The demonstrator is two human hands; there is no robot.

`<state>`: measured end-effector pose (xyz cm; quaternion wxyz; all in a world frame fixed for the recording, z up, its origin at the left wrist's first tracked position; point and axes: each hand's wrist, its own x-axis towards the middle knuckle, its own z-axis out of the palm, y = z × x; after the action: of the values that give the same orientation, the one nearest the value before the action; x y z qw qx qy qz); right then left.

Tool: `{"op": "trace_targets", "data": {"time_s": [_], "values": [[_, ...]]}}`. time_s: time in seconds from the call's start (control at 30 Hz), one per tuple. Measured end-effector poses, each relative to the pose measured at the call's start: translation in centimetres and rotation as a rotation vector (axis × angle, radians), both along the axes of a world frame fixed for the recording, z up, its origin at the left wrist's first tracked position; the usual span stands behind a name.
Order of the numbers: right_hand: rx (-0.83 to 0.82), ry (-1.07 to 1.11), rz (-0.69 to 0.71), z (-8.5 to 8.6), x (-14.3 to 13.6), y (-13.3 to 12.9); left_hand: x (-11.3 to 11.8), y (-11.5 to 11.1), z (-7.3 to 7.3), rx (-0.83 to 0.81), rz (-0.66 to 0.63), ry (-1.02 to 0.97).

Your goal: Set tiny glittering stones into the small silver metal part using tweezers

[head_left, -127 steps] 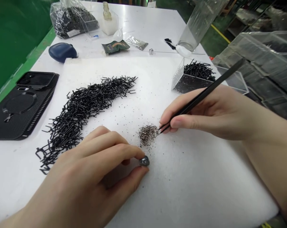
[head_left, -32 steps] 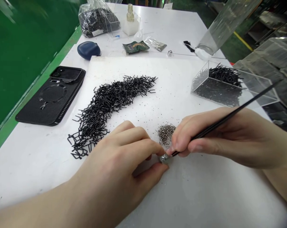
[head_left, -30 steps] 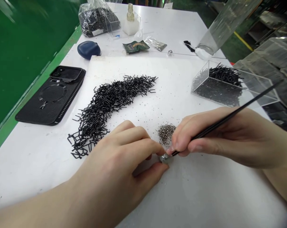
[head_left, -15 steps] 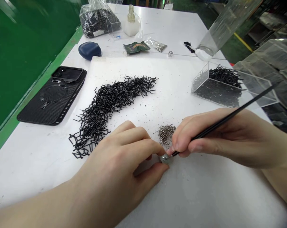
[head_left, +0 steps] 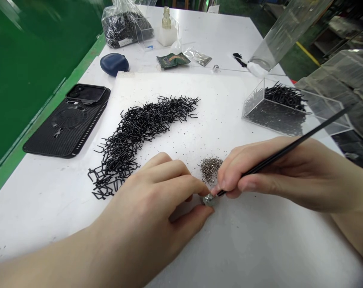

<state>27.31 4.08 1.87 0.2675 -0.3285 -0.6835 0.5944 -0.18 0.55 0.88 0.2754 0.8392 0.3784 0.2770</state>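
My left hand [head_left: 157,200] pinches a small shiny, clear-silvery piece [head_left: 208,199] between thumb and forefinger on the white work surface. My right hand [head_left: 268,172] is closed round a thin black stick [head_left: 285,150], shaped like a fine brush handle. Its lower end points down at the small piece, and the contact is too small to make out. Just beyond the fingertips lies a little heap of tiny glittering grains [head_left: 210,169]. To the left of my left hand spreads a long pile of short, bent black pieces [head_left: 145,126].
A black phone [head_left: 69,120] and a dark blue rounded object [head_left: 114,64] lie at the left. Clear box [head_left: 328,112] with black pieces stands at the right. Farther back are a bag of black pieces [head_left: 124,28], a small bottle [head_left: 166,20], a green packet [head_left: 173,60] and a transparent cylinder [head_left: 277,40].
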Motion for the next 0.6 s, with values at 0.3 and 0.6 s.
{"op": "trace_targets", "data": {"time_s": [0.3, 0.6], "values": [[-0.016, -0.001, 0.006, 0.3, -0.2, 0.2, 0.1, 0.2, 0.3, 0.023, 0.001, -0.029], [0.121, 0.033, -0.162, 1.1, 0.9, 0.1, -0.1, -0.3, -1.1, -0.006, 0.01, -0.1]]}}
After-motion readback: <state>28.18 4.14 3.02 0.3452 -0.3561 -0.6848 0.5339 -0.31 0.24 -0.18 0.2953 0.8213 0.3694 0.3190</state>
